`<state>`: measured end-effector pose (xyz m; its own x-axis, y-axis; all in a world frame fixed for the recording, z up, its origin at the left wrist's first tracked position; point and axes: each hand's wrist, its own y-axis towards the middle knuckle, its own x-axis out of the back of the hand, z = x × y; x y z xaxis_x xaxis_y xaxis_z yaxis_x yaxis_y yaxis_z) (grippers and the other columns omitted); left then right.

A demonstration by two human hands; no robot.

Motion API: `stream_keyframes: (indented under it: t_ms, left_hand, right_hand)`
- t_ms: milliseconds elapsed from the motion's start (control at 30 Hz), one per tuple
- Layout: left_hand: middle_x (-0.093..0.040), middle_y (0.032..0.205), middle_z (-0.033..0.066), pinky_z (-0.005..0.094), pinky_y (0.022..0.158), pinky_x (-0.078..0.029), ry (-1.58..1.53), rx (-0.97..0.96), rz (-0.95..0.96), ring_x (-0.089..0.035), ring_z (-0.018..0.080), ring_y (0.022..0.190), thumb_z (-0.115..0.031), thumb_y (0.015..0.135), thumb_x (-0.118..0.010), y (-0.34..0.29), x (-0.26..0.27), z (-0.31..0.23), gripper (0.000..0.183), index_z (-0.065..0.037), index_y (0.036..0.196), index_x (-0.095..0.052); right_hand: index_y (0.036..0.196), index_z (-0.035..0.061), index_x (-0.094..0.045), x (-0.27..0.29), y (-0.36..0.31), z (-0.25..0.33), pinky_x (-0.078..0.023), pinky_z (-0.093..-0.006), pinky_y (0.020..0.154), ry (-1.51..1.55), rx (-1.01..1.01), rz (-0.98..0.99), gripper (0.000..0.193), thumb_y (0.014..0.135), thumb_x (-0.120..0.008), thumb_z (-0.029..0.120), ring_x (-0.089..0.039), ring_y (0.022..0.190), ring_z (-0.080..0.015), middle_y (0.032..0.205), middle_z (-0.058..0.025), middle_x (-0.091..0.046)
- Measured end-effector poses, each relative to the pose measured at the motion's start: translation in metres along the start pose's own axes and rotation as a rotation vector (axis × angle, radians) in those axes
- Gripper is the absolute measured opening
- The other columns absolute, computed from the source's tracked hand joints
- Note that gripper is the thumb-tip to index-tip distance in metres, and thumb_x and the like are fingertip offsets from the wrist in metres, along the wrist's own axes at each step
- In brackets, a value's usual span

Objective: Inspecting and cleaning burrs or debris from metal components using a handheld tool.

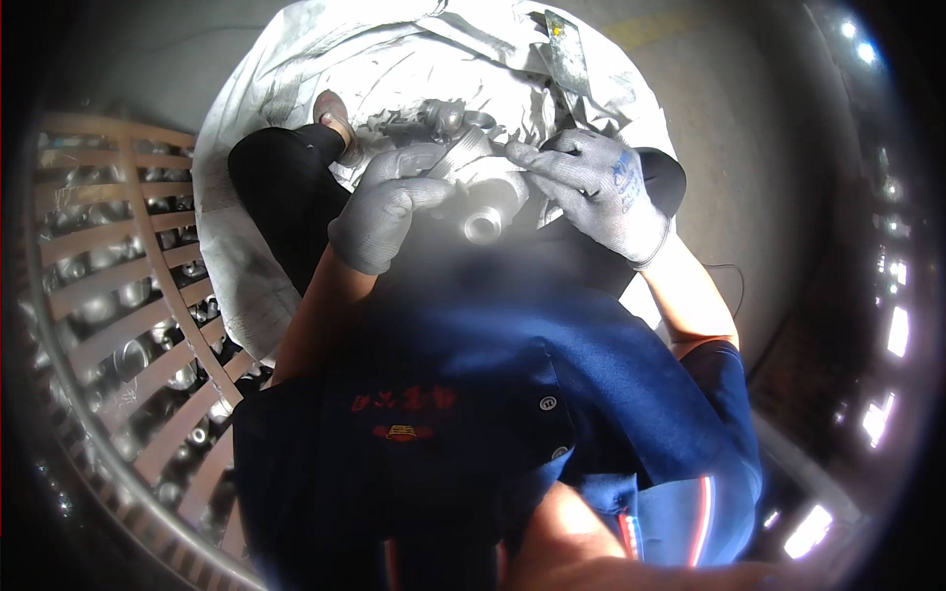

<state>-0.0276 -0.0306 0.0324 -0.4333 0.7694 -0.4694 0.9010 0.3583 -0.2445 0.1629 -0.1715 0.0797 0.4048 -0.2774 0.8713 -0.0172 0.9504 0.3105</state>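
Bare skin point(576, 542) at the lower edge is closest to my lens, then the blue shirt point(621, 364), filling lower centre.

Hands: both in grey gloves, upper middle of the frame. Left hand point(389, 207) is at the left flank of a casting point(503, 192), thumb and fingers apparently clamped on it. Right hand point(596, 182) is at its upper right, forefinger stretched toward it, the other fingers bent. Touching or just short, I cannot tell; nor whether those fingers grip anything.

Step in hand, my reading: the casting is being held up and handled, left hand steadying, right hand working or feeling near the top. Next move, I judge, calls for a firm left hold and a clear sight of where the right fingertips meet the metal; from my seat the haze spoils that.

Casting: just above frame centre, between the two gloves, over the lap. Dull grey metal, rounded body, ridged along its upper left. Round mouth with a bright rim, tilted toward me. Glare washes out finer surface detail.

Around it: other metal parts point(448, 116) just beyond, upper centre, on a white sheet point(246, 207). Left of frame, a brown slatted bin point(148, 251) with metal pieces point(99, 310) inside.
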Motion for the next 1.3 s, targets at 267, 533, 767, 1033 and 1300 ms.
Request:
stream_keyframes:
  t_ms: [267, 533, 767, 1033, 1300]
  left_hand:
    - [-0.055, 0.079, 0.0007, 0.0209, 0.068, -0.038, 0.041, 0.085, 0.019, -0.049, 0.0075, 0.074, -0.001, 0.076, -0.051, -0.003, -0.007, -0.012, 0.019, 0.003, 0.093, -0.058]
    - [-0.056, 0.078, 0.0003, 0.0207, 0.067, -0.038, 0.268, -0.002, -0.007, -0.05, 0.0071, 0.073, -0.001, 0.075, -0.053, 0.001, -0.003, -0.004, 0.013, 0.001, 0.086, -0.061]
    - [-0.059, 0.082, 0.0016, 0.0211, 0.071, -0.04, 0.235, 0.001, -0.054, -0.053, 0.0087, 0.078, 0.0, 0.074, -0.054, 0.0, -0.002, -0.006, 0.019, 0.003, 0.091, -0.062]
    - [-0.059, 0.083, 0.0019, 0.0212, 0.072, -0.039, 0.281, 0.007, -0.035, -0.053, 0.0083, 0.08, -0.001, 0.075, -0.053, 0.0, -0.003, -0.009, 0.019, 0.003, 0.091, -0.061]
    - [-0.051, 0.073, -0.001, 0.0202, 0.064, -0.036, 0.219, -0.001, -0.056, -0.047, 0.0055, 0.071, 0.0, 0.076, -0.052, 0.001, -0.004, -0.007, 0.007, 0.001, 0.079, -0.058]
  right_hand:
    - [0.103, 0.0161, -0.066, 0.001, 0.002, -0.003, -0.045, -0.0316, 0.056, -0.072, 0.051, 0.018, 0.036, 0.068, -0.067, 0.008, -0.055, 0.063, -0.0209, 0.072, -0.0047, -0.054]
    - [0.089, 0.0179, -0.064, 0.012, 0.008, 0.005, -0.047, -0.0355, 0.056, -0.269, 0.081, 0.183, 0.017, 0.074, -0.062, 0.013, -0.058, 0.066, -0.023, 0.072, -0.0054, -0.054]
    - [0.089, 0.0169, -0.064, 0.007, 0.002, 0.0, -0.046, -0.0347, 0.052, -0.111, -0.013, 0.187, 0.015, 0.074, -0.065, 0.015, -0.059, 0.063, -0.0229, 0.07, -0.0069, -0.056]
    - [0.095, 0.0178, -0.064, 0.009, 0.007, 0.003, -0.047, -0.0339, 0.052, -0.075, -0.001, 0.112, 0.023, 0.073, -0.064, 0.011, -0.058, 0.064, -0.0224, 0.071, -0.005, -0.055]
    - [0.093, 0.0141, -0.065, 0.016, 0.009, 0.006, -0.048, -0.034, 0.056, -0.168, 0.02, 0.228, 0.02, 0.073, -0.065, 0.011, -0.06, 0.068, -0.0239, 0.077, -0.0073, -0.059]
